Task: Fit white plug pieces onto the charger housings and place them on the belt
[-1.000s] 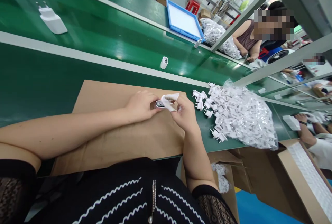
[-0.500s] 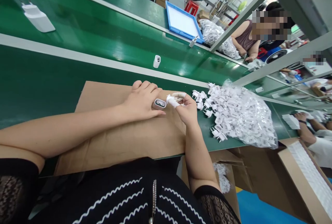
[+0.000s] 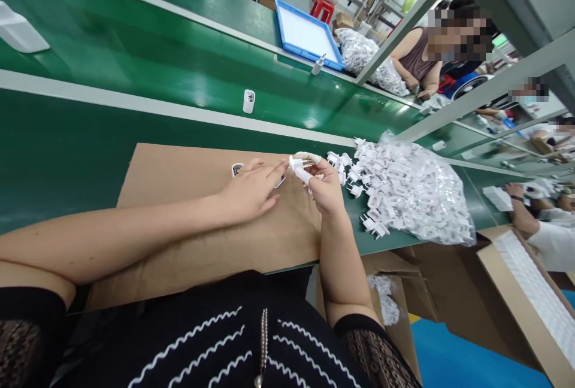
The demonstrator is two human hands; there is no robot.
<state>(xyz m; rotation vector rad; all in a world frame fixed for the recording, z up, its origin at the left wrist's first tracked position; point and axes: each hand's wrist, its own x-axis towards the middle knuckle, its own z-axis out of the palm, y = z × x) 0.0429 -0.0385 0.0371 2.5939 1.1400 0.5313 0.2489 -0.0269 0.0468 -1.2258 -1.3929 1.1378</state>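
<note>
My left hand (image 3: pixel 254 187) lies low over a brown cardboard sheet (image 3: pixel 188 244), fingers stretched toward the right. Between its thumb and fingers sits a white charger housing (image 3: pixel 281 181), mostly covered by the hand. Behind the hand stands a second open-ended housing (image 3: pixel 236 168), partly hidden. My right hand (image 3: pixel 321 184), white covers on its thumb and a finger, pinches a white plug head (image 3: pixel 297 164) with metal pins pointing right. The left fingertips are close to that plug head; whether they touch it I cannot tell.
Right of my hands, a clear bag (image 3: pixel 417 190) spills many white plug heads (image 3: pixel 371 226) onto the green bench. Another housing (image 3: pixel 248 101) stands on the green belt beyond a pale rail. A blue tray (image 3: pixel 309 35) and a co-worker (image 3: pixel 415 64) are across it. Open cartons (image 3: pixel 494 292) stand lower right.
My left fingers have straightened and come over the housing, which showed more fully before. A second housing has come into view behind the hand. Pieces on the belt appear farther left.
</note>
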